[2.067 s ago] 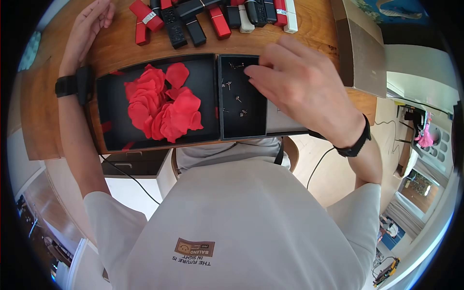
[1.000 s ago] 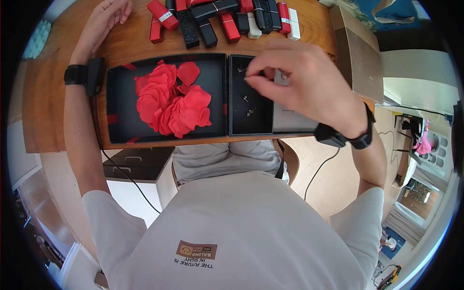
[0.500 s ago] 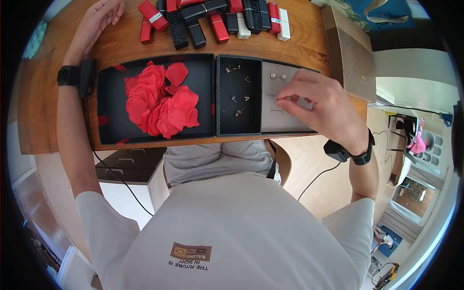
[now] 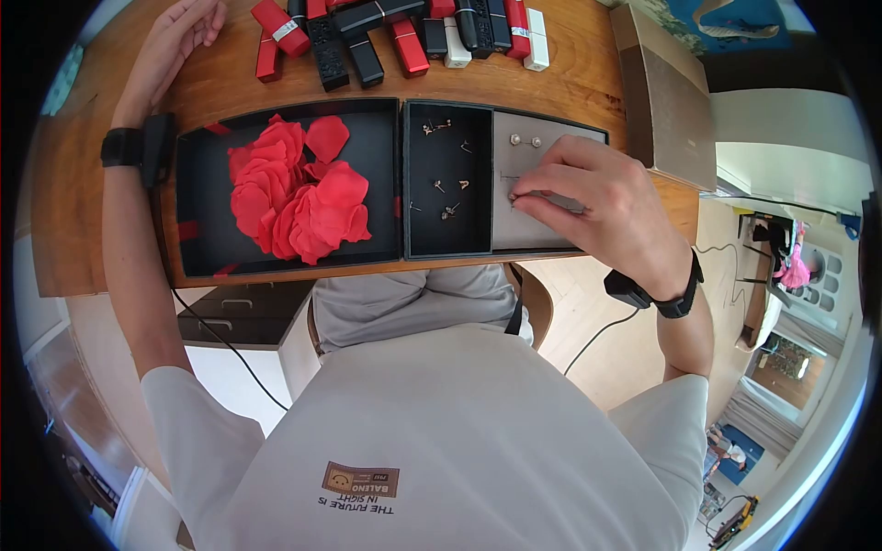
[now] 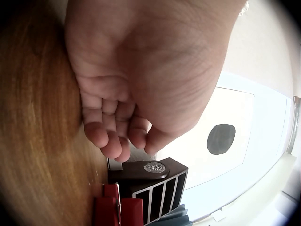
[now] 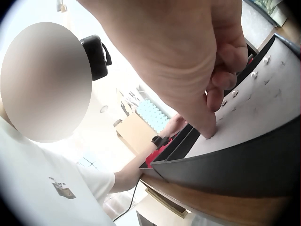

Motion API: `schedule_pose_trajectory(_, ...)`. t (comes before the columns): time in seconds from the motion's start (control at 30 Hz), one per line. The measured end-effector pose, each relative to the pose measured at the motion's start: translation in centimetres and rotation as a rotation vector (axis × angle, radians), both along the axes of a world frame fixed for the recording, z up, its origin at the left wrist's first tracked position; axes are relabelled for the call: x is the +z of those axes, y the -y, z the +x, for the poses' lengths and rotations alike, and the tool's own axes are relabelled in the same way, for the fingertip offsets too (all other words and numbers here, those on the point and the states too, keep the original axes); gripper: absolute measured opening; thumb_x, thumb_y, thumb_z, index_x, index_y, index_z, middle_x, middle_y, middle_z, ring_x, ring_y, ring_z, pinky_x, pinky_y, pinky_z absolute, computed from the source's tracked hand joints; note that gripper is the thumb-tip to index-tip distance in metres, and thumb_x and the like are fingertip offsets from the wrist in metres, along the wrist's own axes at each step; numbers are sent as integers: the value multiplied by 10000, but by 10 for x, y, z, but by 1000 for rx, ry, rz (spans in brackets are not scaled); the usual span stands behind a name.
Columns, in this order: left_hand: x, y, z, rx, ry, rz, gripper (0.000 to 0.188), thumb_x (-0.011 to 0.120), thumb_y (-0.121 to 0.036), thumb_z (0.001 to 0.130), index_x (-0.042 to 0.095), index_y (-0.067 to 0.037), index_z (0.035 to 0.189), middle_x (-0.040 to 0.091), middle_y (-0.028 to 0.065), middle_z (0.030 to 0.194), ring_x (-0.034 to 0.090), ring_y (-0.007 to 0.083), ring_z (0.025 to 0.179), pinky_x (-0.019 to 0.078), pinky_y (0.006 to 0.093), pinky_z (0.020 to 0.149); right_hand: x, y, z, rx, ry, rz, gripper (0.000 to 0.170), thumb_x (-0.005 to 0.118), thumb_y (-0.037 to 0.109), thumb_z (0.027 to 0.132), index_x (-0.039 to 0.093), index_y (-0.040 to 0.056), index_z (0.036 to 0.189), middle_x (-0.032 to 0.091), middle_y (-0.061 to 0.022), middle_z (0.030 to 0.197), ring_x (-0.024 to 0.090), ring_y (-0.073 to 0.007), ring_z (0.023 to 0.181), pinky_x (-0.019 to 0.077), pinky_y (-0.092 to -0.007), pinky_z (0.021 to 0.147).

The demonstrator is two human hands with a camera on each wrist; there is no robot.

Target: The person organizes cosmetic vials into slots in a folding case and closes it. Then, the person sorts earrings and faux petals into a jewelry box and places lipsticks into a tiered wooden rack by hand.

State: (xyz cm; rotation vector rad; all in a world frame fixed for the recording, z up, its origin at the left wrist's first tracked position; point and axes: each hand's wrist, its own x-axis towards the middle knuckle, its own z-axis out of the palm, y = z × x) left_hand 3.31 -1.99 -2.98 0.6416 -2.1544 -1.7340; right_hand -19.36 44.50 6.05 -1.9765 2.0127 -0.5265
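Thumb and forefinger of my right hand (image 4: 606, 197) pinch a tiny earring (image 4: 514, 196) right at the surface of the grey slotted pad (image 4: 519, 236). Most of that earring is hidden by the fingertips. Two round pearl-like studs (image 4: 516, 140) sit near the pad's far edge. Left of the pad, a black compartment (image 4: 432, 241) of the same box holds several loose earrings (image 4: 439, 185). My left hand (image 4: 179, 46) rests on the table at the far left, fingers loosely bent and holding nothing; the left wrist view shows its palm (image 5: 160, 61).
Red petals (image 4: 294, 207) lie in a black tray (image 4: 384, 138) left of the earring compartment. Behind are slim red, black and white cases (image 4: 410, 50). A cardboard box (image 4: 675, 119) stands at the right. The wooden table's front edge (image 4: 276, 269) runs just below the trays.
My right hand has moved from over the black earring compartment to the grey pad, its fingertips lowering to the surface. The left hand stays at rest. The head view has shifted slightly.
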Motion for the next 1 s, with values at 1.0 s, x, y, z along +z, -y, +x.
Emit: schedule_pose_trajectory(1.0,-5,8,2,-23,9,-8,332,507,-366,1121,563,-119,906,486,-54,826,444,49,755,369,223,731,2,5,-6,116,-100,-145,173,853,93,781,803,69,944,716,-53,901,697,-230,819,575,-331,688)
